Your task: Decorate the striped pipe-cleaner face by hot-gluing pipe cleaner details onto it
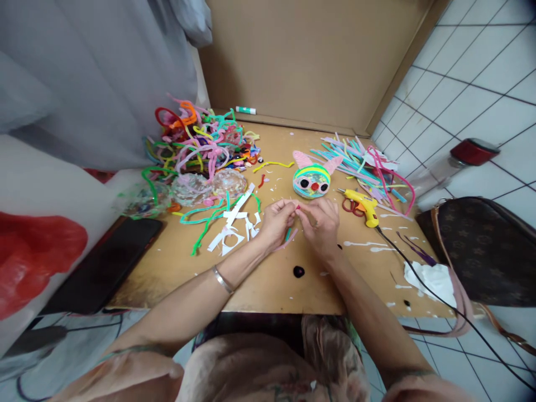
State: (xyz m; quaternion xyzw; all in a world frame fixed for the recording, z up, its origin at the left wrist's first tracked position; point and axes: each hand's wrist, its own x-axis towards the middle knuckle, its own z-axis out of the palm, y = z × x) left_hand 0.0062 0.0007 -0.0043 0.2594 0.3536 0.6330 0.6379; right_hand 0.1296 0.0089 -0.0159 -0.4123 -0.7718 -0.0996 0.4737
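Note:
A small red piece of pipe cleaner [298, 207] is pinched where my fingertips meet, low over the table. My left hand [276, 224], with a silver bracelet on its wrist, grips it from one side. From the other side my right hand [323, 226] holds it between thumb and finger. Just beyond my hands stands a round animal-face craft [311, 182] with pink ears, black eyes and a red nose. Beneath my left hand lies a short pink pipe cleaner [288, 240]. A black round bit [298, 272] rests on the table nearer to me.
A tangled heap of pipe cleaners [201, 139] fills the back left, with white paper scraps [234, 220] in front. On the right lie a yellow glue gun [362, 205] with its cord, red-handled scissors [352, 207], more pipe cleaners [355, 164] and a brown bag [481, 251]. A phone-like black slab [109, 262] is at left.

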